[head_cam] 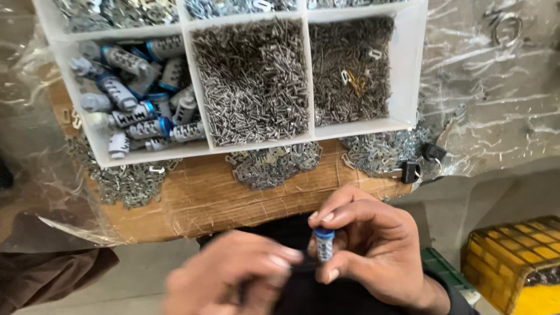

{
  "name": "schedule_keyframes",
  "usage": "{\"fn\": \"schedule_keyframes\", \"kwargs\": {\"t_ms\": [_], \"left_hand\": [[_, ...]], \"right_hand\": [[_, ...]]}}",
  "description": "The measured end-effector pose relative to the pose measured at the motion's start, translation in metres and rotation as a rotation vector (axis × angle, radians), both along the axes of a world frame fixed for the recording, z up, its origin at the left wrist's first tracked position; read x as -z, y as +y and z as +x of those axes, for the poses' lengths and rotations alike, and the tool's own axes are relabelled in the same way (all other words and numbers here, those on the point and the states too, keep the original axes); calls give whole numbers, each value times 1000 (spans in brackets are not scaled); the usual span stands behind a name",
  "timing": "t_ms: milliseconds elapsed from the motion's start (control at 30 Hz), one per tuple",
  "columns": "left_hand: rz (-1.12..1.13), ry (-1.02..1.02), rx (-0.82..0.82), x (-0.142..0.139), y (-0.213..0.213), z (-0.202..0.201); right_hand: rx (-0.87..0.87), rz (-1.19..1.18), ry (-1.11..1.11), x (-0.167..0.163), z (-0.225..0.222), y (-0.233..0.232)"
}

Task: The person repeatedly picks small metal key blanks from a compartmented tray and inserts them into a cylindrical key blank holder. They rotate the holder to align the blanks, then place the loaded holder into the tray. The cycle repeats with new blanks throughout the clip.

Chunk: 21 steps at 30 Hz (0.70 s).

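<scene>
At the bottom of the view, just below the edge of a wooden workbench point(192, 204), two bare hands meet over dark clothing. The right hand point(373, 245) pinches a small grey cylindrical part with a blue cap point(324, 244) between thumb and fingers, holding it upright with the blue end on top. The left hand point(233, 277) is blurred; its fingertips sit just beside the lower end of the part, bunched close together, but whether they grip anything cannot be told.

On the bench above stands a white compartment tray point(411, 64). Its left compartment holds a heap of grey cylinders with blue caps point(137, 93), the same kind as the one in hand. The middle compartment is full of small metal pins or screws point(251, 81), and the right compartment holds more of the same kind point(350, 70), with a few brass-coloured pieces mixed in. Loose piles of small flat metal pieces point(271, 166) lie on the bench along the tray's front edge. Clear plastic sheeting point(496, 99) covers the surface to the right. A yellow plastic crate point(513, 262) sits on the floor at lower right.
</scene>
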State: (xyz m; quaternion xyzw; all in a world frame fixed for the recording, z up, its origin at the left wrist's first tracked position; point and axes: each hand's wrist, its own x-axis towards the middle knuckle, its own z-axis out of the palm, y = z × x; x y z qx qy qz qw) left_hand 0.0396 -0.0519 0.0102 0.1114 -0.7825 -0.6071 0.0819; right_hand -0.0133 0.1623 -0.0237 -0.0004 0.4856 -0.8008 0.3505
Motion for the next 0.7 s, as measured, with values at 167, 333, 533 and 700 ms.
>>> {"fn": "schedule_keyframes", "kwargs": {"t_ms": [167,333,533,700], "left_hand": [[10,96,92,1,11,-5],[-365,157,220,1,15,2],[807,-472,438,5,10,-10],[501,-331,445,-11,35,-37]], "right_hand": [[-5,51,121,3,2,-1],[-12,207,237,1,-3,1],[-447,4,168,-7,-29,22],[-74,-30,93,-21,-18,55]]}}
